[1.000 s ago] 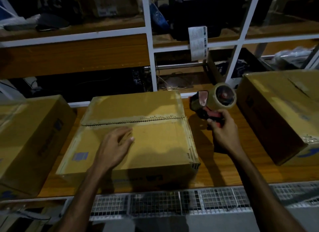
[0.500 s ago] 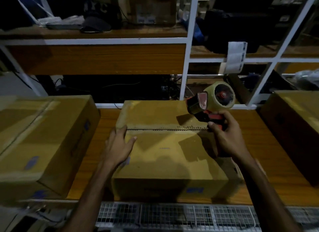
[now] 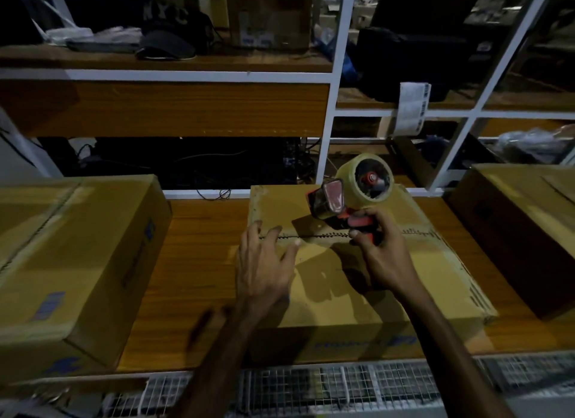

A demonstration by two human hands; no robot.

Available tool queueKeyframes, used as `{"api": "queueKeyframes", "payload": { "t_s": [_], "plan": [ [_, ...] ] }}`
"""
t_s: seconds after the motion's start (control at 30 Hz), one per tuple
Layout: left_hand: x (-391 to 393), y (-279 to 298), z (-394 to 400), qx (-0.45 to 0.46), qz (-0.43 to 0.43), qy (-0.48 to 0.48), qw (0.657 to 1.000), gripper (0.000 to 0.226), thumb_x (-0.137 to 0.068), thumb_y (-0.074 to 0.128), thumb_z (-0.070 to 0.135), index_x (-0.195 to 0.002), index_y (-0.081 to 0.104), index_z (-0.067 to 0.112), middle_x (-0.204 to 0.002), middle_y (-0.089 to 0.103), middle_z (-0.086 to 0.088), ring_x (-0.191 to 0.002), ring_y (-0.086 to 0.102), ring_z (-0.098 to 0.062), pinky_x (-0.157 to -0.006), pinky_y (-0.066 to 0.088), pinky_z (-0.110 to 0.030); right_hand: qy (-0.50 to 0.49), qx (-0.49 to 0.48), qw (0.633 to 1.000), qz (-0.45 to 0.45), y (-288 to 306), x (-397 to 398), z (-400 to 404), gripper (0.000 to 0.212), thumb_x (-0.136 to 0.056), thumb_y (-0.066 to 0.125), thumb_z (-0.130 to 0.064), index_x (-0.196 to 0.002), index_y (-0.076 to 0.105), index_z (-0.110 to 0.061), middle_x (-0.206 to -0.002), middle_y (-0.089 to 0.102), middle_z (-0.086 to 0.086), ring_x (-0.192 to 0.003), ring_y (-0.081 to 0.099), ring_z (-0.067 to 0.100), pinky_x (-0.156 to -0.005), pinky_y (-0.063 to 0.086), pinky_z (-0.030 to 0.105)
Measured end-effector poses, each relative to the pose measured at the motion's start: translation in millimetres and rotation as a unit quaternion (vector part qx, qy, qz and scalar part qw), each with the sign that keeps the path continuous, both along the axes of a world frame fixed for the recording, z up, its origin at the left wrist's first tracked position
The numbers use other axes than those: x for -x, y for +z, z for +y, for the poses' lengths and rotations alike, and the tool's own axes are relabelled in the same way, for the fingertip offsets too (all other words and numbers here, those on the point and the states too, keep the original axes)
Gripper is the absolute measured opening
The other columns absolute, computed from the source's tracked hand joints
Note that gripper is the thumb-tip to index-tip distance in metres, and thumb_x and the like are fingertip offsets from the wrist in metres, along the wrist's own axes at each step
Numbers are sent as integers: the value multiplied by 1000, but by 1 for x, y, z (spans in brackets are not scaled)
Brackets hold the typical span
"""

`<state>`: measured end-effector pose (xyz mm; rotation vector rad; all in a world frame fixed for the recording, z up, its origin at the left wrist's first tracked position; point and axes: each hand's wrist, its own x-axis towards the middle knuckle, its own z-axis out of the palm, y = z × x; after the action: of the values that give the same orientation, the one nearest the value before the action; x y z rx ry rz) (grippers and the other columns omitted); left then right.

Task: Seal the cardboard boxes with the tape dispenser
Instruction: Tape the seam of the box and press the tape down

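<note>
Head view: the middle cardboard box [image 3: 357, 280] sits on the wooden bench [image 3: 199, 262], flaps closed. The left hand [image 3: 264, 262] lies flat on its top, fingers spread at the seam. The right hand [image 3: 378, 249] grips the red tape dispenser [image 3: 351, 196] above the seam.

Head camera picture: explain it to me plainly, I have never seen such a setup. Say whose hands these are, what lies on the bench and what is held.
There is no machine here. A person wears a camera on the head, looking down at their own hands. On the wooden bench sit three cardboard boxes: the middle box, a left box and a right box. The left hand rests flat on the middle box near its flap seam. The right hand grips the red handle of a tape dispenser, held above that seam.
</note>
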<state>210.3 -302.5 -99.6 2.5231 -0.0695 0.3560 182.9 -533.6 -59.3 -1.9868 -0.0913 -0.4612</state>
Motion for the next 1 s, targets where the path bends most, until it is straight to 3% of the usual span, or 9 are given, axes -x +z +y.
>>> {"api": "queueKeyframes", "payload": {
  "t_s": [0.07, 0.13, 0.23, 0.3, 0.4, 0.57, 0.73, 1.0],
  "plan": [
    [2, 15, -13, 132, -29, 8, 991, 58, -96, 42, 75, -114, 71, 28, -120, 62, 4, -109, 56, -12, -89, 54, -42, -4, 4, 1000, 1, -1, 4, 2, 24, -100, 69, -10, -117, 62, -26, -112, 68, -20, -106, 66, 7, -92, 59, 45],
    [4, 31, -25, 269, -25, 3, 963, 63, -93, 41, 80, -83, 69, 25, -80, 65, 5, -73, 58, -10, -66, 50, -36, -7, 4, 1000, -2, -2, 8, 3, 25, -101, 69, -10, -119, 62, -27, -112, 67, -22, -106, 66, 7, -91, 59, 48],
    [2, 48, -36, 411, 47, -8, 910, 75, -86, 48, 86, -66, 66, 16, -66, 68, -5, -64, 66, -26, -65, 52, -43, -8, -2, 1000, -5, -2, 11, 5, 27, -101, 68, -10, -120, 62, -29, -113, 68, -22, -105, 67, 9, -90, 59, 52],
    [3, 54, -42, 455, 102, -40, 884, 76, -88, 52, 82, -63, 64, 12, -61, 66, -5, -61, 66, -24, -66, 52, -43, -7, -3, 1000, -7, -1, 13, 6, 27, -102, 67, -10, -120, 62, -29, -113, 68, -22, -105, 67, 9, -90, 58, 53],
    [4, 60, -49, 488, 151, -81, 856, 70, -89, 57, 78, -64, 64, 12, -63, 64, -5, -64, 65, -23, -68, 48, -44, -4, -10, 1000, -7, 0, 15, 6, 27, -101, 67, -10, -120, 62, -29, -113, 68, -20, -105, 67, 10, -90, 57, 54],
    [8, 57, -46, 534, 158, -124, 821, 54, -86, 67, 66, -70, 65, 15, -73, 67, -9, -70, 64, -23, -67, 44, -39, -12, -23, 1000, -7, -3, 15, 4, 26, -102, 68, -12, -121, 62, -28, -114, 71, -15, -105, 69, 15, -90, 57, 56],
    [18, 57, -42, 610, 200, -163, 749, 36, -87, 71, 48, -84, 70, 12, -84, 70, -6, -75, 64, -18, -69, 45, -32, -27, -41, 999, -19, 0, 12, 5, 27, -101, 68, -10, -121, 61, -27, -116, 70, -13, -107, 69, 14, -93, 58, 51],
    [29, 52, -30, 702, 246, -216, 632, 16, -95, 66, 17, -107, 73, 9, -112, 72, -8, -91, 67, -19, -77, 46, -33, -28, -58, 997, -35, 6, 7, 8, 28, -101, 67, -10, -124, 61, -26, -126, 67, -5, -114, 66, 18, -94, 58, 54]
  ]
}}
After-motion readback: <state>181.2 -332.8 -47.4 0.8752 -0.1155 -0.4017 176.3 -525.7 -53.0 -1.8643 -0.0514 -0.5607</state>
